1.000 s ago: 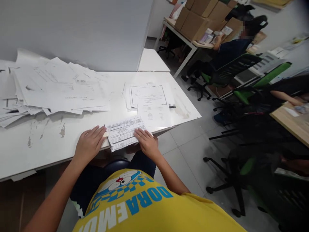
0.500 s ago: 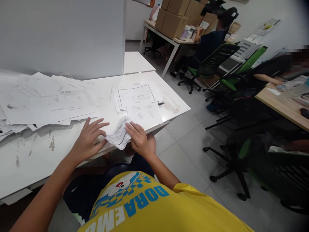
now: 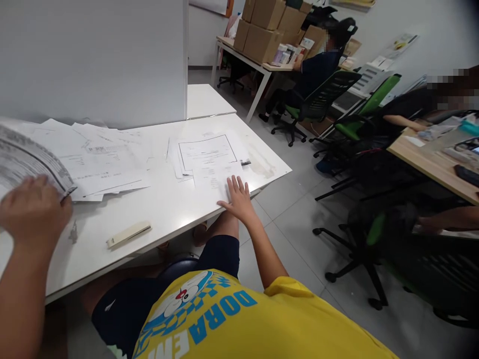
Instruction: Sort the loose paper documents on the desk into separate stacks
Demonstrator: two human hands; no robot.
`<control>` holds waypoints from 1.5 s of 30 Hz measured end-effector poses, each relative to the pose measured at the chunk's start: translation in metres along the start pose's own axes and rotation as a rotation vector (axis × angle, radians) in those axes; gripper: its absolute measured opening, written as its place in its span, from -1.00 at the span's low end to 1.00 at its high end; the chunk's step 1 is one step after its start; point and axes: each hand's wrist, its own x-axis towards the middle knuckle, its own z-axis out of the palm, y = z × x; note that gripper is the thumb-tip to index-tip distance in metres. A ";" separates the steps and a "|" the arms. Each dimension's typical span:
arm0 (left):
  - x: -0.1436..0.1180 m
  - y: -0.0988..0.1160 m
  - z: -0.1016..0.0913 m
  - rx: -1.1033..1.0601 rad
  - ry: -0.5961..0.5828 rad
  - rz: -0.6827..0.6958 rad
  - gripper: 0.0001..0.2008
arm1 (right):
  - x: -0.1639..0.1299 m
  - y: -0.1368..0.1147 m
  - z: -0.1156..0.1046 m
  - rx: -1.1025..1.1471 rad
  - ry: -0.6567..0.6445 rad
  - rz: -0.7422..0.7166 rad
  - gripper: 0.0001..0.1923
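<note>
At the far left, my left hand (image 3: 35, 212) grips a printed sheet (image 3: 33, 159) that bows upward and is blurred by motion; how many sheets it holds I cannot tell. Under and beyond it lies a spread of loose printed papers (image 3: 108, 164). My right hand (image 3: 239, 197) rests flat, fingers spread, on the near corner of a white printed sheet (image 3: 209, 174). Behind that sheet, a page with a black border (image 3: 207, 148) overlaps other pages. A cream stapler (image 3: 129, 235) lies near the table's front edge, between my hands.
The white table (image 3: 179, 204) has scuffed patches and a grey partition (image 3: 93, 60) at its back. A person in dark clothes (image 3: 318, 70) sits at a far desk with cardboard boxes (image 3: 262, 42). Another person's desk (image 3: 430, 159) and green-black chairs (image 3: 377, 109) stand to the right.
My left hand has swung far left, carrying the printed sheet off the table's front edge. My right hand has let go of it and moved right onto the white sheet. The stapler now shows.
</note>
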 end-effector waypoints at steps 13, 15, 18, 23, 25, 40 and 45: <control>-0.013 0.033 -0.006 0.095 -0.015 0.018 -0.49 | -0.052 -0.022 -0.002 -0.062 -0.012 -0.294 -0.40; -0.024 0.057 -0.011 0.097 -0.070 0.007 -0.55 | -0.056 -0.037 0.002 -0.049 -0.031 -0.359 -0.39; -0.045 0.095 -0.012 -0.024 -0.273 0.074 -0.53 | -0.059 -0.060 0.008 -0.038 -0.066 -0.467 -0.36; -0.083 0.129 0.004 -0.142 -0.396 0.206 -0.48 | -0.059 -0.085 0.010 -0.017 -0.063 -0.549 -0.36; -0.091 0.129 0.012 -0.150 -0.340 0.196 -0.50 | -0.059 -0.089 0.009 0.014 -0.046 -0.558 -0.36; -0.104 0.130 0.027 -0.166 -0.177 0.181 -0.57 | -0.065 -0.102 0.010 0.021 0.001 -0.610 -0.36; -0.109 0.130 0.030 -0.119 -0.123 0.258 -0.49 | -0.066 -0.103 0.011 0.007 0.053 -0.628 -0.39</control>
